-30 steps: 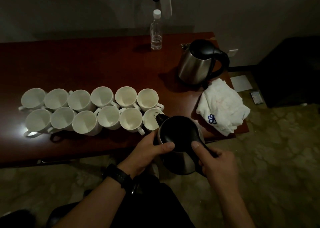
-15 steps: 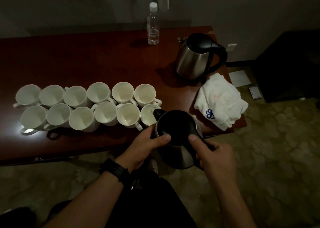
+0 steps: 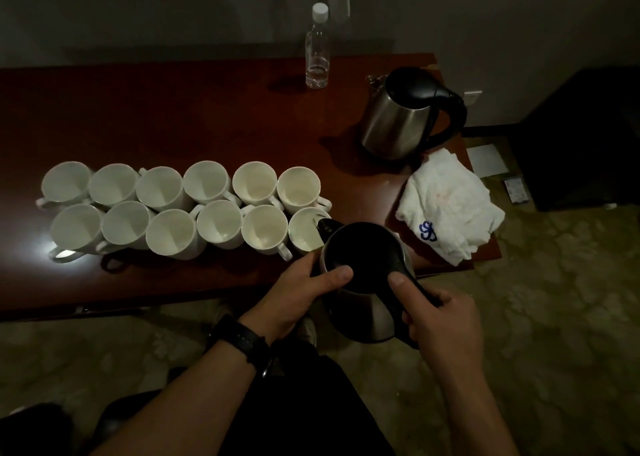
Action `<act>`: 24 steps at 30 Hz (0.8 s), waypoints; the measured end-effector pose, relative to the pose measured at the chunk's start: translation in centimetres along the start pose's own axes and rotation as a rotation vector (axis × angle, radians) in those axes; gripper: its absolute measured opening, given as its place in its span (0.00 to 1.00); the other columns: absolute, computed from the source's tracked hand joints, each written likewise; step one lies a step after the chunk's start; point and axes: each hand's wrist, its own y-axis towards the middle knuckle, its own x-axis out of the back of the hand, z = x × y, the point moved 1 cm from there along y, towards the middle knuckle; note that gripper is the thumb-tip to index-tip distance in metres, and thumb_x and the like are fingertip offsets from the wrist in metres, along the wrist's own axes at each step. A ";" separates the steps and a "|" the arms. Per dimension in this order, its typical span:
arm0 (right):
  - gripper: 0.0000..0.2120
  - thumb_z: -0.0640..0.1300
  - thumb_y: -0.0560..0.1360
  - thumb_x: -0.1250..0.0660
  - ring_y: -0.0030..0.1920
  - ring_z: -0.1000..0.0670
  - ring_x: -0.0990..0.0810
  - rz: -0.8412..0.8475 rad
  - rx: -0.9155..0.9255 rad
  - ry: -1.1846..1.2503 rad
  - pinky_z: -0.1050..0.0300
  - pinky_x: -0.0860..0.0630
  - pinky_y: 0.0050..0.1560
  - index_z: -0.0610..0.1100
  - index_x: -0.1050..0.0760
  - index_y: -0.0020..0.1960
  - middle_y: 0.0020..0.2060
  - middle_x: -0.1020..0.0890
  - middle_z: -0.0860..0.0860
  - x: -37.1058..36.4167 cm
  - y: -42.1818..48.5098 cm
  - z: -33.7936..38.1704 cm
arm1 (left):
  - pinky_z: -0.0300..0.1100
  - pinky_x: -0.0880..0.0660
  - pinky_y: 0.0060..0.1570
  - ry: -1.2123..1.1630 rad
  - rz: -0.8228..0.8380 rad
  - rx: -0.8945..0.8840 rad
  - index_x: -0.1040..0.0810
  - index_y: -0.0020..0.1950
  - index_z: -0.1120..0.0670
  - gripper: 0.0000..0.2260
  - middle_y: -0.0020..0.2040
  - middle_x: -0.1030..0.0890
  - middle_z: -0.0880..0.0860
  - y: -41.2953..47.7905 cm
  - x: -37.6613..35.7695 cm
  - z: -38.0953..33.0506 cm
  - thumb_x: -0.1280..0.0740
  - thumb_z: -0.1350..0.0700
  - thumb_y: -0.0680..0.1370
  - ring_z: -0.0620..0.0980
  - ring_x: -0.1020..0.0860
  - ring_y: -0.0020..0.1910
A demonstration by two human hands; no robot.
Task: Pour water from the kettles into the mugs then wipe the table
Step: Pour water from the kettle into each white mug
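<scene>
You are holding the kettle (image 3: pixel 363 265) at the near edge of the tabletop (image 3: pixel 173 116), its body hanging partly past that edge. Your right hand (image 3: pixel 443 320) is wrapping the handle with the thumb lying on the lid, and your left hand (image 3: pixel 298 292) is gripping the kettle's side, thumb also on the lid. The spout is tipping over the end mug (image 3: pixel 303 237), the right-hand one of the near row; whether water is running is too dim to tell.

The mugs (image 3: pixel 211 181) are standing packed and touching, so tipping too steeply is likely to send water over the rim into a neighbour or onto the wood. Letting the spout knock the rim could shove the whole row. The second kettle (image 3: pixel 405 116) is waiting by the far right corner and the white cloth (image 3: pixel 450 209) is lying at the right edge.
</scene>
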 end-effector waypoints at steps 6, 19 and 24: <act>0.19 0.63 0.67 0.24 0.22 0.56 0.26 0.010 0.012 -0.004 0.54 0.32 0.30 0.51 0.19 0.27 0.21 0.23 0.50 0.3 -0.1 -0.2 | 0.63 0.32 0.73 -0.002 -0.003 0.006 0.25 0.72 0.56 0.35 0.67 0.19 0.57 0.0 -0.2 -0.1 0.22 0.46 0.67 0.59 0.22 0.68; 0.36 0.74 0.58 0.31 0.24 0.49 0.30 -0.004 -0.006 -0.004 0.50 0.36 0.31 0.38 0.24 0.31 0.25 0.28 0.36 0.5 -0.2 -0.4 | 0.63 0.30 0.73 0.002 0.017 0.000 0.25 0.72 0.56 0.35 0.66 0.18 0.57 -0.1 -0.5 -0.1 0.23 0.45 0.68 0.58 0.21 0.67; 0.32 0.73 0.59 0.31 0.24 0.50 0.30 -0.014 0.005 -0.011 0.51 0.36 0.31 0.41 0.23 0.30 0.21 0.28 0.46 0.4 -0.1 -0.4 | 0.62 0.31 0.73 0.002 0.012 0.005 0.25 0.72 0.54 0.35 0.66 0.18 0.56 -0.2 -0.4 -0.1 0.23 0.45 0.68 0.58 0.21 0.68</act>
